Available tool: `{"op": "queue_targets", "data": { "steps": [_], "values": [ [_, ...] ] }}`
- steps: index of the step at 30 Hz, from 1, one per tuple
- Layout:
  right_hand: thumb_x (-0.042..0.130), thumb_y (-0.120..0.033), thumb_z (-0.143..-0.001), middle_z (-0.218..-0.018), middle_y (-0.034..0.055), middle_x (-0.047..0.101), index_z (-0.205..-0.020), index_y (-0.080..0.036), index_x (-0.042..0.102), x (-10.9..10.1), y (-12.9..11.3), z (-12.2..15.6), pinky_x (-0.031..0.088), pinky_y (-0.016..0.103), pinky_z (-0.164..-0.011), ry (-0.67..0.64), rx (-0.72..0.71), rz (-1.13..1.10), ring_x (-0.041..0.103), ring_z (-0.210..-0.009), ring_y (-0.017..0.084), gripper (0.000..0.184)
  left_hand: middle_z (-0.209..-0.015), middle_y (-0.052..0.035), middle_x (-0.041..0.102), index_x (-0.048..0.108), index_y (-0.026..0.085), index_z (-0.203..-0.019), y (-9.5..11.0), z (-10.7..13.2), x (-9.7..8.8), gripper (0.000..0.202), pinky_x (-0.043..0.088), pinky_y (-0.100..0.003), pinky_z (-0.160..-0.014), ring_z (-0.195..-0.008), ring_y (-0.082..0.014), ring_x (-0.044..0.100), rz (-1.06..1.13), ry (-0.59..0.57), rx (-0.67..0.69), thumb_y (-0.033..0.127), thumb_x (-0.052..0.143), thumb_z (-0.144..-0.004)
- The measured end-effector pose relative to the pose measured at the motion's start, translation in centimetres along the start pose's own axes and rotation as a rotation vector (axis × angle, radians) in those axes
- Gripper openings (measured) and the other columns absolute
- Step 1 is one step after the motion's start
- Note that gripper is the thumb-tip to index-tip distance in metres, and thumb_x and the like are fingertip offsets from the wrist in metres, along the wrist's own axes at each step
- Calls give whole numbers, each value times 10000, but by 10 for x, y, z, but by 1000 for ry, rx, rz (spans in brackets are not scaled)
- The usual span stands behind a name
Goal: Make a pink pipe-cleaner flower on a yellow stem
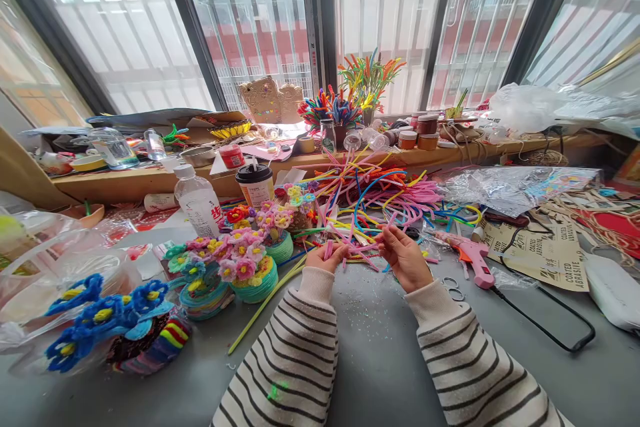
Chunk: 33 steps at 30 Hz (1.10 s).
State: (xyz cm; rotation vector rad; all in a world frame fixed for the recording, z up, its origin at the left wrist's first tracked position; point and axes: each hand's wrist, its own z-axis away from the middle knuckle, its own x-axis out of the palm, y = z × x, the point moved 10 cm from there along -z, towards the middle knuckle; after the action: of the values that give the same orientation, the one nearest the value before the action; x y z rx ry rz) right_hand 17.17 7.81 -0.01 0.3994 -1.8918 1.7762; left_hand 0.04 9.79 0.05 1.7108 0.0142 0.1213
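My left hand [327, 257] is closed around a pink pipe cleaner [329, 248], with a bit of it showing above the fingers. To its right, my right hand [406, 259] has its thumb and fingers pinched together; what they hold, if anything, is too small to make out. Just beyond both hands spreads a loose heap of pink, yellow, blue and orange pipe cleaners [400, 195]. Left of my left hand stand small pots of pink pipe-cleaner flowers [245, 255]. A long yellow-green pipe cleaner [265, 307] lies beside my left sleeve.
On the right are a pink glue gun [473, 259], scissors [453, 289] and sandpaper sheets [537, 250]. A plastic bottle [197, 203] and a lidded cup [255, 185] stand at the left behind the flowers. Blue flowers [103, 313] lie near left. Jars [427, 133] line the sill.
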Motion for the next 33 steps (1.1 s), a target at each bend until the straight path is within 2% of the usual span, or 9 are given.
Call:
{"op": "queue_targets", "data": {
  "steps": [3, 6, 11, 15, 27, 29, 33],
  "values": [
    [638, -347, -572, -525, -43, 565, -716, -176, 508, 6, -7, 1, 393, 170, -404, -53, -123, 193, 467, -408, 51, 258, -564, -34, 630, 645, 148, -537, 2, 0, -2, 158, 449, -274, -611, -570, -146, 559, -5, 15, 25, 286, 668, -462],
    [589, -369, -623, -487, -42, 518, -680, -162, 509, 16, -14, 6, 342, 173, -381, -120, -257, 456, 427, -393, 53, 229, -555, -37, 627, 653, 136, -625, 3, 0, -3, 233, 457, -266, -569, -532, -139, 559, 0, 25, 23, 274, 680, -439],
    [540, -379, -665, -518, -21, 523, -667, -164, 546, 35, -12, 16, 363, 190, -430, -255, -348, 739, 470, -455, 82, 215, -520, -26, 612, 636, 129, -689, 4, 0, -3, 302, 453, -239, -498, -498, -133, 560, 1, 21, 40, 264, 689, -425],
    [524, -368, -681, -539, -14, 543, -690, -169, 556, 47, -8, 21, 381, 196, -452, -346, -361, 827, 482, -464, 89, 202, -567, -39, 633, 635, 128, -690, 6, 0, -3, 286, 454, -243, -518, -527, -140, 571, 14, 18, 55, 256, 684, -440],
    [502, -359, -701, -564, -5, 545, -685, -162, 545, 48, -8, 21, 386, 189, -458, -374, -344, 886, 485, -492, 90, 202, -590, -37, 639, 646, 148, -594, 16, 3, -6, 180, 446, -241, -554, -527, -129, 558, -62, 45, 118, 286, 661, -478],
    [503, -356, -706, -611, 9, 569, -739, -163, 569, 48, -11, 21, 405, 200, -486, -354, -393, 916, 500, -521, 98, 207, -592, -40, 638, 646, 144, -605, 16, 3, -9, 206, 446, -243, -549, -521, -127, 554, -90, 79, 105, 309, 655, -482],
    [542, -335, -688, -735, 36, 567, -930, -170, 571, 55, -18, 28, 442, 234, -544, -338, -589, 1031, 500, -567, 108, 295, -567, -41, 629, 639, 129, -620, 18, 5, -20, 260, 441, -243, -528, -491, -119, 539, -183, 177, 73, 358, 631, -497]
  ]
}}
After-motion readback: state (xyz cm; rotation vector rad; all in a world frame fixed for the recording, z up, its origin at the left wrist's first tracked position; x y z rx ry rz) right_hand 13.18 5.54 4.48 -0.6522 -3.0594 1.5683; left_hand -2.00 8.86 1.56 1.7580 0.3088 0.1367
